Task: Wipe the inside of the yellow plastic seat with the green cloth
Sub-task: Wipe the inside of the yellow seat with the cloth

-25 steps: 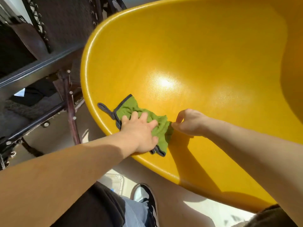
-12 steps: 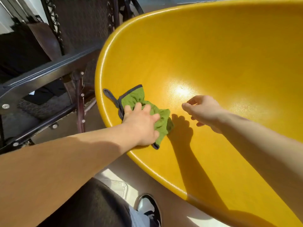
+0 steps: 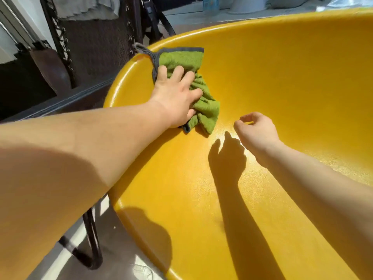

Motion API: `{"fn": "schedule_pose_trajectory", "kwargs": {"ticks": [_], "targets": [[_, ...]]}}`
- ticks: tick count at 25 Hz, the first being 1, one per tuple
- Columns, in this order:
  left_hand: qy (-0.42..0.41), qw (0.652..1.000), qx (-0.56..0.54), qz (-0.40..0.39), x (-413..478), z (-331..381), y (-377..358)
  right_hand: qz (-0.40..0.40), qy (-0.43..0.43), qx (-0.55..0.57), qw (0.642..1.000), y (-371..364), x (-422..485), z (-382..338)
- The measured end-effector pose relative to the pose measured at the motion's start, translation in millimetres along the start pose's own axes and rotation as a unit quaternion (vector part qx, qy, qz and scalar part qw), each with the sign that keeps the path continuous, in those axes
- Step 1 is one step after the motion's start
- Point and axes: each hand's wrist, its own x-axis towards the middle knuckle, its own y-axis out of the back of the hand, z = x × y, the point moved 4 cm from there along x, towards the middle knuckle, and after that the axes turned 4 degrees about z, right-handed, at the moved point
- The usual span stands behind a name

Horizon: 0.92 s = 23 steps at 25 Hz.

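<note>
The yellow plastic seat (image 3: 272,110) is a big curved shell filling most of the view. A green cloth (image 3: 203,100) with a grey border and a grey hanging loop lies bunched against the seat's inner wall, just under the upper left rim. My left hand (image 3: 175,96) presses flat on the cloth, fingers spread over it. My right hand (image 3: 256,132) hovers above the seat's inside to the right of the cloth, fingers loosely curled and holding nothing. Its shadow falls on the yellow surface below it.
A dark metal-framed chair (image 3: 96,47) with laced mesh stands left of the seat, close to its rim. A black tube leg (image 3: 90,245) rests on the grey floor at lower left. Pale objects (image 3: 246,5) sit on the floor beyond the seat's far rim.
My left hand has slid the cloth up the seat wall toward the upper left rim. My right hand let go of the cloth's edge and lifted away to the right.
</note>
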Motion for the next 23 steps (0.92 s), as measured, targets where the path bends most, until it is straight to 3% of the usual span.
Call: {"fn": "schedule_pose_trajectory", "kwargs": {"ticks": [2,4,7,9,11,14,17,20,23], "targets": [[0.058,0.996,-0.073,-0.002,8.0,21.4,-2.1,0.007,0.011,-0.017,1.000,8.0,4.6,12.8],[0.049,0.986,-0.155,-0.033,-5.6,74.3,-9.4,0.017,0.013,-0.058,0.998,21.5,7.6,29.1],[-0.114,0.970,-0.206,-0.066,-27.0,145.4,-11.6,0.038,0.017,-0.119,0.992,43.7,15.2,45.0],[-0.234,0.956,-0.173,-0.024,-4.2,149.6,-8.4,0.052,0.017,-0.131,0.990,59.5,21.6,52.0],[-0.268,0.956,-0.102,0.059,35.8,128.8,-4.4,0.070,0.019,-0.116,0.991,71.9,27.0,56.6],[-0.187,0.970,-0.045,0.148,104.9,92.1,25.2,0.105,0.036,-0.085,0.990,85.8,36.5,54.6],[-0.044,0.974,-0.126,0.182,140.5,100.6,68.6,0.139,0.041,-0.079,0.986,98.8,41.0,54.8],[0.104,0.928,-0.319,0.165,145.2,131.1,85.4,0.194,0.057,-0.066,0.977,122.5,33.8,65.0],[0.134,0.883,-0.441,0.085,115.5,184.4,72.3,0.211,0.107,-0.078,0.969,144.2,17.8,64.0]]}}
